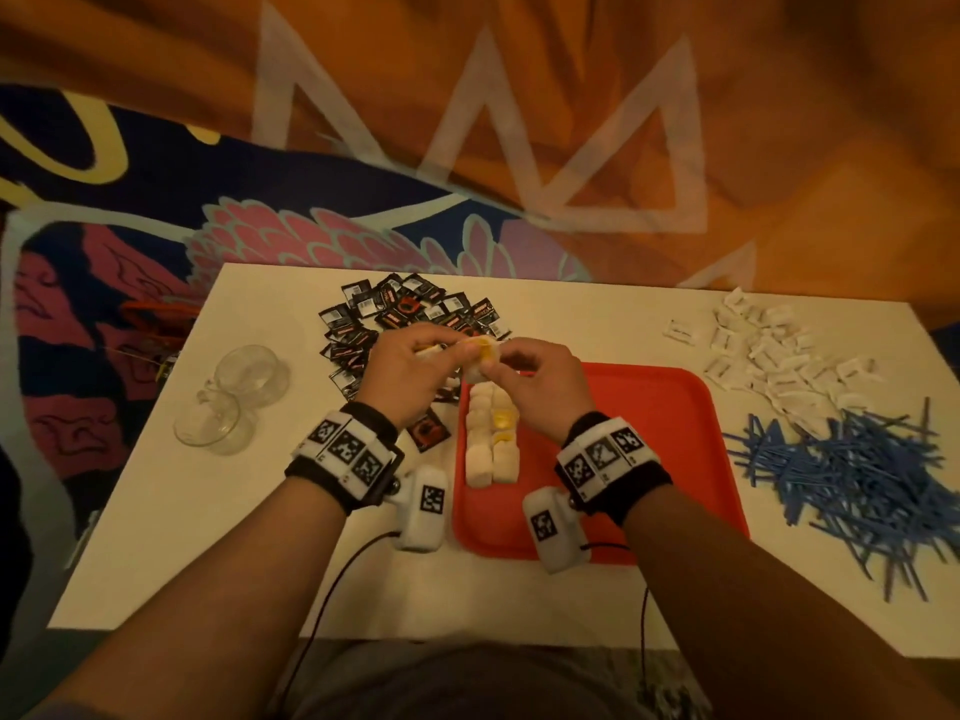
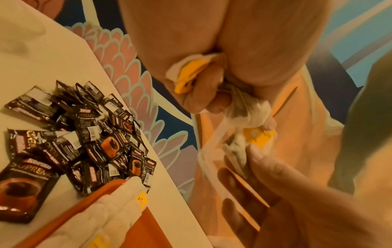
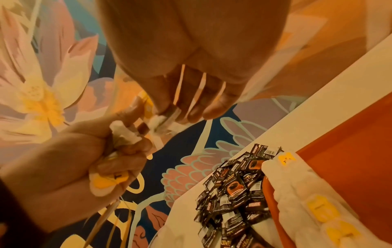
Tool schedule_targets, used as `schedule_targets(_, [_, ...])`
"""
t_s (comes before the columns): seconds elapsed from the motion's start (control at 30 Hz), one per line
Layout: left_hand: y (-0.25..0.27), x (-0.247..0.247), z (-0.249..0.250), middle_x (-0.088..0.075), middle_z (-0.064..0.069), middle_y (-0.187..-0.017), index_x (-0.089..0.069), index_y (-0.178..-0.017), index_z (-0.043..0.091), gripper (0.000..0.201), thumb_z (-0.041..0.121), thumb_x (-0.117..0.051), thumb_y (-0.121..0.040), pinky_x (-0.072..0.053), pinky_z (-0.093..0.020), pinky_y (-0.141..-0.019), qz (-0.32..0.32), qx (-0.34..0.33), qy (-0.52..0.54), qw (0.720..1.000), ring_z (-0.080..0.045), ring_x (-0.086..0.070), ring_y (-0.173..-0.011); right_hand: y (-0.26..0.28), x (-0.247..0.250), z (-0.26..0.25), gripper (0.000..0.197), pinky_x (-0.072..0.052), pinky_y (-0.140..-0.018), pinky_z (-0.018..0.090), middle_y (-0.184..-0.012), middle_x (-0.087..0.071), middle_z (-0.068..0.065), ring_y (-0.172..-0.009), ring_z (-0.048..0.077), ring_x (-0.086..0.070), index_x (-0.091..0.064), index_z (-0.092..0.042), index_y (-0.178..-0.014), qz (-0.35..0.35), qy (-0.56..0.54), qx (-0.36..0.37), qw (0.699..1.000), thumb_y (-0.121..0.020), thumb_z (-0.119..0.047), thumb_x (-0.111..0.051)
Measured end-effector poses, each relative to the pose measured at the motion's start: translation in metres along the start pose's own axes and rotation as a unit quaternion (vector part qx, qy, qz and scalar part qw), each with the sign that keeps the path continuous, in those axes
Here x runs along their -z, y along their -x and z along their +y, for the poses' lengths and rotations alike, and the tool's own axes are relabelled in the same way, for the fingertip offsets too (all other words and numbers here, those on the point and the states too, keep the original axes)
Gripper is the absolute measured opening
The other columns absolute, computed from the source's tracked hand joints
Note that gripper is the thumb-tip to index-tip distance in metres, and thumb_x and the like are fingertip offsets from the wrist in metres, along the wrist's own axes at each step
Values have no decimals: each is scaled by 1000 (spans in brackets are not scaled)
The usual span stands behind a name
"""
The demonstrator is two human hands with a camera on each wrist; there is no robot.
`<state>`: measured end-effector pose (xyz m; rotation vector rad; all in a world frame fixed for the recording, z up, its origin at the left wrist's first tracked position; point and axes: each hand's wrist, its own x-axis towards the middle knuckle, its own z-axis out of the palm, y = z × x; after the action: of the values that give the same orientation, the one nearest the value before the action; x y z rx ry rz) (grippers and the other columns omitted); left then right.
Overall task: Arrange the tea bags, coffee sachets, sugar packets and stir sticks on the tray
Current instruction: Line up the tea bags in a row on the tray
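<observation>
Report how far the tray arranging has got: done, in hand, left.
Done: two rows of tea bags lie along the left side of the red tray.
In hand: the left hand grips a bunch of tea bags, and the right hand pinches one of them.
Left: coffee sachets, sugar packets and blue stir sticks lie off the tray.
</observation>
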<state>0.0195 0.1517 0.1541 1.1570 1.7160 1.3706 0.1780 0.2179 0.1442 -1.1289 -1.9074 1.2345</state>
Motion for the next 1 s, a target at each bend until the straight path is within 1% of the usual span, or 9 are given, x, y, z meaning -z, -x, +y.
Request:
schedule_targets(0.2, [11, -23, 3, -74, 8, -85, -75, -82, 27, 14, 14, -74, -88, -49, -12, -70, 22, -3, -9, 1000, 2, -65, -77, 16, 12, 10, 13, -48, -70, 10, -84, -69, -12, -73, -4, -63, -69, -27, -79, 4, -52, -19, 998, -81, -18, -78])
schedule_targets(0.3, [14, -32, -4, -74, 7, -89, -77, -85, 22, 7, 16, -75, -87, -53, -21, -77, 40, 17, -12, 999, -4, -67, -85, 22, 16, 19, 8, -47, -70, 10, -88, -72, -2, -73, -1, -63, -74, -12, -89, 5, -40, -33, 999, -83, -17, -76])
schedule_targets(0.37, [16, -36, -10, -74, 8, -90, -77, -88, 19, 3, 18, -74, -88, -53, -30, -84, 44, 24, -22, 999, -7, -67, -89, 25, 19, 26, 9, -47, -70, 13, -87, -72, -3, -73, 1, -63, -75, -11, -91, 3, -41, -45, 998, -84, -17, -76])
schedule_targets(0.5, [23, -43, -15, -69, 18, -87, -73, -87, 26, 6, 20, -72, -90, -48, -29, -87, 35, 19, -75, 996, 6, -61, -84, 28, 21, 36, 7, -46, -68, 12, -77, -66, -13, -70, -3, -60, -75, -16, -86, -8, -38, -58, 998, -82, -22, -77])
schedule_targets(0.63, [29, -45, -25, -71, 9, -88, -71, -81, 27, 9, 25, -71, -90, -49, -29, -65, 71, 104, -30, 992, -8, -60, -76, 28, 16, 56, 8, -44, -64, 12, -79, -65, -14, -70, -3, -58, -70, -22, -81, -5, -6, -124, 992, -82, -22, -77])
schedule_targets(0.73, [37, -39, -33, -68, 1, -79, -70, -84, 22, 11, 29, -69, -92, -39, -23, -47, 92, 196, 37, 976, -11, -54, -61, 34, 9, 80, 12, -42, -66, 12, -90, -69, -6, -80, 4, -60, -74, -18, -91, -29, 45, -192, 980, -84, -27, -75])
schedule_targets(0.8, [42, -32, -39, -65, 0, -72, -69, -84, 19, 14, 30, -69, -93, -34, -22, -44, 86, 225, 61, 969, -11, -48, -54, 42, 2, 94, 15, -43, -71, 18, -100, -70, -3, -90, 11, -61, -75, -17, -95, -44, 45, -250, 966, -85, -28, -74])
schedule_targets(0.9, [49, -18, -48, -63, 4, -66, -70, -86, 18, 13, 29, -69, -92, -32, -23, -45, 82, 254, 54, 962, -10, -46, -51, 54, -12, 107, 22, -40, -62, 18, -100, -65, -4, -84, 11, -54, -73, -17, -101, -87, 55, -324, 941, -84, -31, -74])
schedule_targets(1.0, [55, -2, -57, -63, 1, -68, -71, -86, 18, 13, 29, -70, -93, -31, -22, -44, 81, 271, 53, 958, -10, -44, -51, 61, -29, 116, 24, -43, -73, 24, -103, -62, -1, -88, 15, -53, -73, -17, -105, -123, 84, -357, 922, -88, -34, -70])
